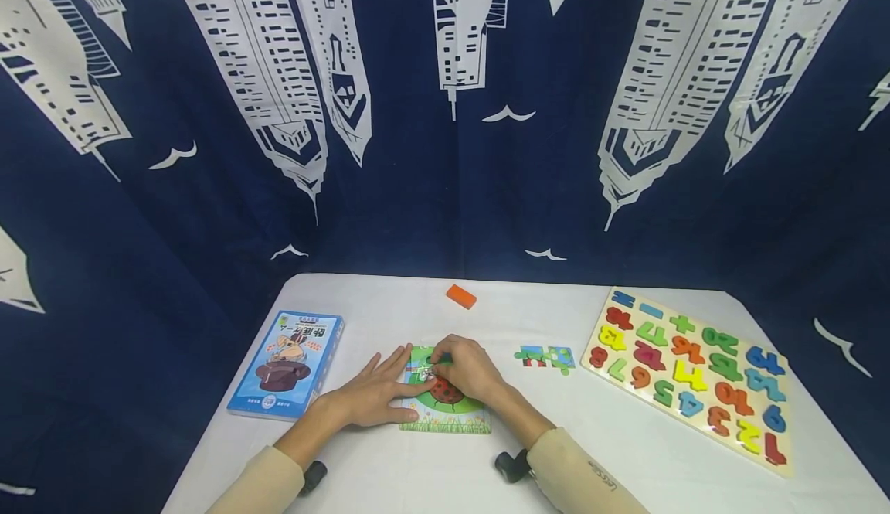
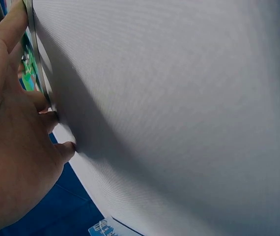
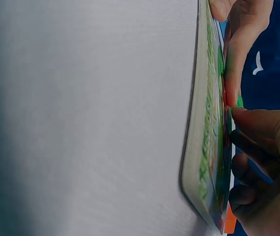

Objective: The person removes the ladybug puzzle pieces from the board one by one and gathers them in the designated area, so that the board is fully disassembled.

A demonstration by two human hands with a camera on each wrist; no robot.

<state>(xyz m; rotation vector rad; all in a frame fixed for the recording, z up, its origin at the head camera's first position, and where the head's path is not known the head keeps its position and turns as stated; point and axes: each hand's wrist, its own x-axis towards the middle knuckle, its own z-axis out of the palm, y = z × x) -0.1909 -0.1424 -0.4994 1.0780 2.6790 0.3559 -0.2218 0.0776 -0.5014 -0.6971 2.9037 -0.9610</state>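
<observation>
A ladybug jigsaw puzzle (image 1: 455,426) lies in its tray on the table, between both hands. My left hand (image 1: 375,392) rests on its left side with fingers spread, the index finger reaching toward the ladybug. In the left wrist view, fingers of the left hand (image 2: 19,128) touch the tray's edge. My right hand (image 1: 469,367) bends over the upper part of the picture and pinches a small puzzle piece (image 1: 445,359), mostly hidden by the fingers. Seen from the right wrist, the right hand's (image 3: 267,162) thumb and fingertips are down at the puzzle surface, near the left index finger.
Loose joined puzzle pieces (image 1: 548,357) lie right of the tray. An orange block (image 1: 461,296) sits farther back. On the left is a blue game box (image 1: 287,363); on the right, a wooden number board (image 1: 695,379). A dark patterned curtain (image 1: 417,189) hangs behind the table.
</observation>
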